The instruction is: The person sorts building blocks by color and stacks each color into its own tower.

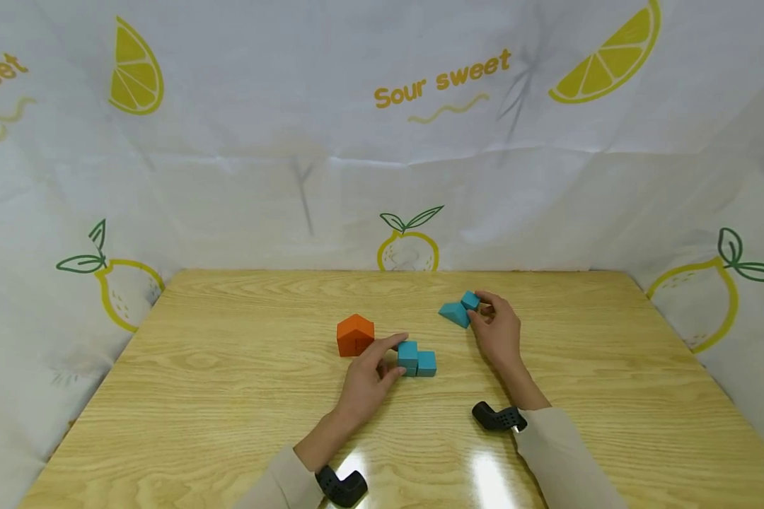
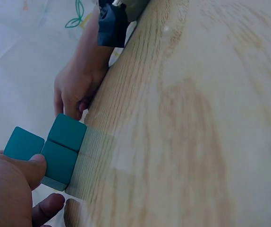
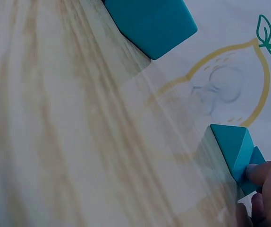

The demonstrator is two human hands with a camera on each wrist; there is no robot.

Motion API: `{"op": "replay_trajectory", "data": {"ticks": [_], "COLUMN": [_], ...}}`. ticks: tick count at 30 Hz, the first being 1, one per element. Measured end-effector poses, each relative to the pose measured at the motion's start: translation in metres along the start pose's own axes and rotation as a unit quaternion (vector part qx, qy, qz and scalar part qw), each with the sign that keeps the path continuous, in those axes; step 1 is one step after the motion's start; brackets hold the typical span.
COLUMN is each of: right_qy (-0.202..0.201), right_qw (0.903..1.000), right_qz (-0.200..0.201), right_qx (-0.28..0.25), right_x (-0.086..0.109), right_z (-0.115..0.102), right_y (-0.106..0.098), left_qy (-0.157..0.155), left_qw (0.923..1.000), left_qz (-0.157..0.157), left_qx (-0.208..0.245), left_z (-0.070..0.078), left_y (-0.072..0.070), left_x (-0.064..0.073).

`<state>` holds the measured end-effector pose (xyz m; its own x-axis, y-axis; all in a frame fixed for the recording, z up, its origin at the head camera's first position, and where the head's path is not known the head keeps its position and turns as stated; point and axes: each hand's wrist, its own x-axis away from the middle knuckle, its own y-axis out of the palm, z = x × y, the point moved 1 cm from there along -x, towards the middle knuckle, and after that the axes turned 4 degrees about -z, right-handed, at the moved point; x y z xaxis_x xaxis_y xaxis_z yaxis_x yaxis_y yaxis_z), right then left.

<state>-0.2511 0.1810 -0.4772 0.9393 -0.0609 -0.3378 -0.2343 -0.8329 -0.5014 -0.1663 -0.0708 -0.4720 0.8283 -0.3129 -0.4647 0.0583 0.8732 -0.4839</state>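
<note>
My left hand (image 1: 364, 382) grips a blue cube (image 1: 407, 351), thumb in front and fingers behind. That cube sits on top of another blue cube (image 1: 410, 372), and a third one (image 1: 426, 363) stands close against their right side. The left wrist view shows the upper cube (image 2: 24, 143) beside the thumb. Farther back, my right hand (image 1: 498, 332) pinches a small blue block (image 1: 470, 300) between thumb and fingers. A blue triangular block (image 1: 455, 313) lies right beside it on the left. In the right wrist view, the triangular block (image 3: 232, 146) partly hides the pinched piece (image 3: 257, 163).
Just left of the left hand stands an orange block shape (image 1: 355, 336) with a pointed, roof-like top. Everything is on a wooden table (image 1: 242, 396). A white sheet printed with lemons (image 1: 267, 127) hangs behind and at both sides. Each wrist wears a black strap device (image 1: 499, 417).
</note>
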Motion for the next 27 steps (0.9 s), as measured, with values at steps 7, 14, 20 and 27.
{"op": "replay_trajectory", "data": {"ticks": [7, 14, 20, 27], "right_qy": [0.005, 0.024, 0.005, 0.000], "right_qw": [1.0000, 0.9997, 0.9998, 0.9985], "right_qz": [-0.001, 0.001, 0.018, 0.047], "right_qx": [0.001, -0.001, -0.005, -0.030], "right_x": [-0.0011, -0.0005, 0.0013, 0.0051], "right_z": [-0.0040, -0.0043, -0.0025, -0.0039], "right_y": [0.0004, -0.0003, 0.0001, -0.0022], "left_qy": [0.007, 0.023, 0.021, 0.011], "left_qw": [1.0000, 0.9996, 0.9996, 0.9998], "left_qz": [0.005, 0.008, 0.009, 0.008], "left_qx": [-0.001, -0.011, -0.016, -0.017], "left_z": [-0.0006, -0.0019, -0.0017, 0.0004], "left_y": [0.0001, 0.0008, 0.0013, 0.0010], "left_x": [0.0004, 0.0000, 0.0005, 0.0007]}}
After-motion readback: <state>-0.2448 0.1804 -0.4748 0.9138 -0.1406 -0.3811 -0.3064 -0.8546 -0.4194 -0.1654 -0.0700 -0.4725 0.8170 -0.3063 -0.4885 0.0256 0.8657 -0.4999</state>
